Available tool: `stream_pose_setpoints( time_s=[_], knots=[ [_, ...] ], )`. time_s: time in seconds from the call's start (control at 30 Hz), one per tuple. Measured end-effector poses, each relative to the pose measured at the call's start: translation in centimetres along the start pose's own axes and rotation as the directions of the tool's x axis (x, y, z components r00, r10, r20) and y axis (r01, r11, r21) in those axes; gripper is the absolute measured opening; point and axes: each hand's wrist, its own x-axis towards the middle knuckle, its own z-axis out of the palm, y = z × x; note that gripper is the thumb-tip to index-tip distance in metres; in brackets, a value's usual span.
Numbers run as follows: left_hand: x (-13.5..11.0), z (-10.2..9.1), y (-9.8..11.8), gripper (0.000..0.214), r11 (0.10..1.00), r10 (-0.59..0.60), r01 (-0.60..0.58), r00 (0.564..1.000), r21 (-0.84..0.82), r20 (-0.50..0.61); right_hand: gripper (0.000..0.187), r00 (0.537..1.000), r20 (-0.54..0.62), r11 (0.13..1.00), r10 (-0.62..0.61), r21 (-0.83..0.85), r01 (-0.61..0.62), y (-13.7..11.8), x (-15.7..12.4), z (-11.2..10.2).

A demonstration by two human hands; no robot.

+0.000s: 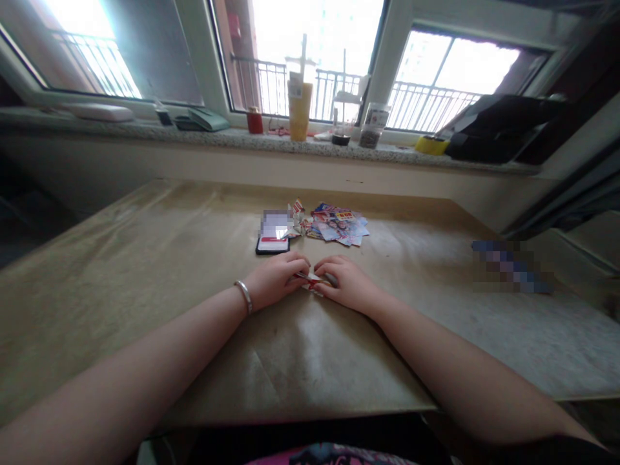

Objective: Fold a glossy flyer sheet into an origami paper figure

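Between my two hands, low over the table, is a small red and white piece of printed paper point(314, 281). My left hand point(278, 276), with a silver bangle at the wrist, pinches its left side. From the other side my right hand point(346, 283) grips it with bent fingers and thumb. Part of the paper is hidden by my fingers. Just beyond my hands lie a phone point(274, 232) with a lit screen, some crumpled printed paper point(300, 223) and a fanned pile of colourful printed cards point(339, 224).
A blue printed item point(511, 266), blurred out, lies at the table's right. On the windowsill point(194, 137) stand a tall yellow drink cup point(300, 110), a red jar point(254, 121), a clear container point(372, 127), yellow tape point(431, 144) and a black bag point(494, 132). The table's front edge is near my body.
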Motion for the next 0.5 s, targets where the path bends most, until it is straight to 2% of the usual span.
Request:
stream_pose_setpoints(
  time_s=[0.13, 0.27, 0.5],
  knots=[
    [0.0, 0.0, 0.2, 0.009, 0.998, -0.062, 0.062, 0.998, 0.019, 0.012, 0.011, 1.000, -0.009, 1.000, 0.001, 0.008, 0.000, 0.2, 0.1, 0.1],
    [0.1, 0.1, 0.7, 0.015, 0.991, -0.136, 0.136, 0.990, -0.009, -0.042, 0.011, 0.999, -0.031, 0.999, 0.015, 0.033, -0.014, -0.1, 0.1, 0.2],
    [0.0, 0.3, 0.9, 0.015, 0.991, -0.123, 0.117, 0.987, -0.071, -0.098, 0.008, 0.993, -0.067, 0.992, 0.100, 0.080, -0.094, -1.0, 0.1, -0.2]
  ],
)
